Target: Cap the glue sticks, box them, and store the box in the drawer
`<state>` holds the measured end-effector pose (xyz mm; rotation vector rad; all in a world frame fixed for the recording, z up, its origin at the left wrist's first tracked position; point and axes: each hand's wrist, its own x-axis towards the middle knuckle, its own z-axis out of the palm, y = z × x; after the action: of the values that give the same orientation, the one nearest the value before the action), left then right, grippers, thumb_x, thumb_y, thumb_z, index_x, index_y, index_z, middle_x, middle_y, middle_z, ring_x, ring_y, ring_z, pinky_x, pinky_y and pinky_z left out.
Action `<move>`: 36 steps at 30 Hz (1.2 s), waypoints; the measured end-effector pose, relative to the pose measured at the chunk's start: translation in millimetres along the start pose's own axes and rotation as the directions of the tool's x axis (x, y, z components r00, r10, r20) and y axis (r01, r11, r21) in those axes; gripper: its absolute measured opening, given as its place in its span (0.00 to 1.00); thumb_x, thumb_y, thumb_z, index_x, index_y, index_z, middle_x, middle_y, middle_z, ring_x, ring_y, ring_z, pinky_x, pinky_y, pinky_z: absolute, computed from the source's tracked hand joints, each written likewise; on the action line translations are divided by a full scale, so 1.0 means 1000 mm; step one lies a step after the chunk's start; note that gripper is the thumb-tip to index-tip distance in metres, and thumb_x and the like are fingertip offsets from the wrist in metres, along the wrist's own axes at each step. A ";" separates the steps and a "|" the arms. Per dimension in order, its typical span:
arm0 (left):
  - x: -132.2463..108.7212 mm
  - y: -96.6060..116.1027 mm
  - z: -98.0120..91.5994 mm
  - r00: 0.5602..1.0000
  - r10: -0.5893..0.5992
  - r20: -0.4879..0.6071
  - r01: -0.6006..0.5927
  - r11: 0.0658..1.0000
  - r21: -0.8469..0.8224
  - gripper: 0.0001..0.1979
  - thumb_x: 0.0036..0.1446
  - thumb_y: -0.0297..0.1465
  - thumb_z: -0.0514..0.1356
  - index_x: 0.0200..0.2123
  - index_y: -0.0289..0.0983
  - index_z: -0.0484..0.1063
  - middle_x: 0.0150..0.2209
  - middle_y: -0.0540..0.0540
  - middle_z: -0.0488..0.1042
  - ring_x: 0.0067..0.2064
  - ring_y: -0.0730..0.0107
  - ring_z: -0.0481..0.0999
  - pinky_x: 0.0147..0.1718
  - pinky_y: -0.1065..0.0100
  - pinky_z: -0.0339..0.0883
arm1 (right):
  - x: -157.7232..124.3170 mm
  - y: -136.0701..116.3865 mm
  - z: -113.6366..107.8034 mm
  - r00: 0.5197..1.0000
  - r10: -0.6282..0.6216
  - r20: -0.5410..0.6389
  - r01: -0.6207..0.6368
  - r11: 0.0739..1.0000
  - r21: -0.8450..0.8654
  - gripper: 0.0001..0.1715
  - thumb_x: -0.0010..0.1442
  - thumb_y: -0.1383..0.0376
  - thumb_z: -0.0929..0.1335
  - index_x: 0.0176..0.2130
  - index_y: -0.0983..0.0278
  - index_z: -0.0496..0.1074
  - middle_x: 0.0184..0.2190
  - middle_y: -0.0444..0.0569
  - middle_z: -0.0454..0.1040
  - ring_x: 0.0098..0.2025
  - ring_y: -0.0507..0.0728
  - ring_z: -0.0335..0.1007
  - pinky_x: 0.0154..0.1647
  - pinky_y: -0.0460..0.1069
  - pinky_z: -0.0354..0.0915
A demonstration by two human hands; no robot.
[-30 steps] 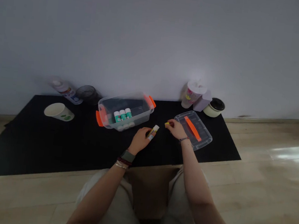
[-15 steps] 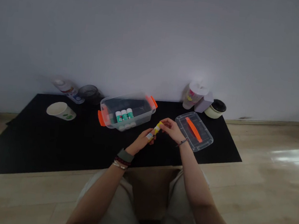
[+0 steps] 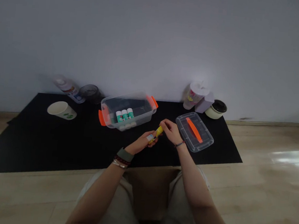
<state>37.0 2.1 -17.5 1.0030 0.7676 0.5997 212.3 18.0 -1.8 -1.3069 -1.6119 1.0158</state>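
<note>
My left hand (image 3: pixel 145 142) is wrapped round the lower part of a yellow tube (image 3: pixel 151 138) with a pale label. The fingers of my right hand (image 3: pixel 169 128) pinch the yellow upper end (image 3: pixel 159 130) of the tube. Just behind my hands stands a clear plastic box (image 3: pixel 143 117) with orange latches. Several green tubes with white caps (image 3: pixel 125 114) lie inside it. To the right of my right hand, a clear lid (image 3: pixel 207 134) with an orange handle (image 3: pixel 194 130) lies flat on the table.
On the black table (image 3: pixel 82 148), a paper cup (image 3: pixel 66 111) lies tilted at the left. Behind it are a spray can (image 3: pixel 71 89) and a dark round container (image 3: pixel 90 93). At the back right stand a patterned cup (image 3: pixel 192 96), a pale box (image 3: pixel 204 102) and a cream pot (image 3: pixel 214 113).
The yellow tube has turned slightly in my hands, and its upper end now shows plain yellow. My right hand has moved slightly. The camera view has shifted a little.
</note>
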 end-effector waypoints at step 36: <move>-0.006 -0.015 0.012 0.939 0.298 -0.172 -0.055 0.623 0.780 0.13 0.67 0.40 0.49 0.46 0.40 0.66 0.40 0.42 0.75 0.40 0.60 0.75 0.38 0.62 0.65 | -0.005 -0.014 0.024 0.975 0.199 -0.103 -0.215 0.699 -0.683 0.17 0.72 0.57 0.57 0.39 0.58 0.71 0.29 0.47 0.75 0.29 0.55 0.69 0.29 0.48 0.48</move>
<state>44.0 -14.8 -25.3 1.8385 1.2481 0.6015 186.1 9.2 1.9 -2.0289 -1.9493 0.4997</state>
